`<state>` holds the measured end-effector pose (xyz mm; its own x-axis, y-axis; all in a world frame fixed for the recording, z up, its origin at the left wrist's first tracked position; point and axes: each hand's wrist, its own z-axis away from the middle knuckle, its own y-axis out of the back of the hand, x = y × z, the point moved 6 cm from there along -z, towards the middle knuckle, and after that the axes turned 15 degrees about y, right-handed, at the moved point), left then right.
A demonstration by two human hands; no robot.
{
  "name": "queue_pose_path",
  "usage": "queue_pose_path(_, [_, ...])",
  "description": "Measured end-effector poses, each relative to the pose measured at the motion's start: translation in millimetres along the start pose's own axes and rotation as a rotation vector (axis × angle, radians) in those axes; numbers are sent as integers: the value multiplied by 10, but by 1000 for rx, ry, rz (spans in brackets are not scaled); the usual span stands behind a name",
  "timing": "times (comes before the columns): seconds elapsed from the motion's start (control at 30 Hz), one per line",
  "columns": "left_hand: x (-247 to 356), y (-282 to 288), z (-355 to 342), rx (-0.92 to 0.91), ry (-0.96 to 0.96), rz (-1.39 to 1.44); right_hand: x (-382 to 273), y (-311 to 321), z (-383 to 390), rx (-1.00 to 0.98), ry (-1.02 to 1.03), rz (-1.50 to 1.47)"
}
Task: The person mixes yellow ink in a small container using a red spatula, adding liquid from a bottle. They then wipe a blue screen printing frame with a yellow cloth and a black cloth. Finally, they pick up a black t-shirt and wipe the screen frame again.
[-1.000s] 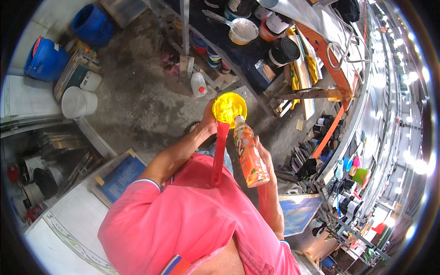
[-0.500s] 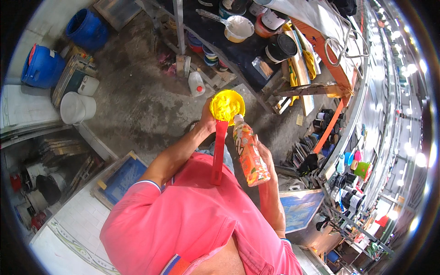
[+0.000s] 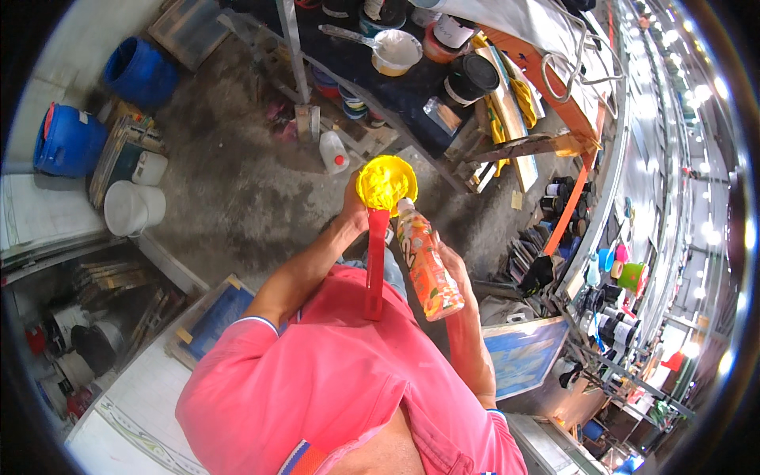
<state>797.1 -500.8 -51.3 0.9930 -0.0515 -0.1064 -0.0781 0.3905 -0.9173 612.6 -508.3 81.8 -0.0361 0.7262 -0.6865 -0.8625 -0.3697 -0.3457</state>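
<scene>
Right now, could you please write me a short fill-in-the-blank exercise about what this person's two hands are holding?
1. The left hand holds a round scoop whose bowl is coloured ____.
2. The scoop's long straight handle is coloured ____.
3. The right hand has its grip around a clear plastic ____ with an orange label.
4. The scoop's bowl sits right beside the bottle's ____.

Missing words: yellow; red; bottle; neck
</scene>
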Motion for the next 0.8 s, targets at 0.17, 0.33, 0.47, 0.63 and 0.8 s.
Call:
queue_pose_path(0.17, [16, 45, -66, 11, -4, -13, -62, -71, 30, -9, -2, 32])
queue_pose_path(0.33, [25, -31, -136, -300, 77, 117, -335, -339, 107, -227, 143, 153])
queue_pose_path(0.47, [68, -136, -57, -146, 74, -1, -654, -243, -53, -327, 338, 387])
queue_pose_path(0.63, [170, -95, 25, -157, 66, 55, -1299, 1, -581, -207, 699, 508])
queue_pose_path(0.8, [251, 130, 262, -124, -3, 81, -1630, 151, -1677, 123, 1059, 834])
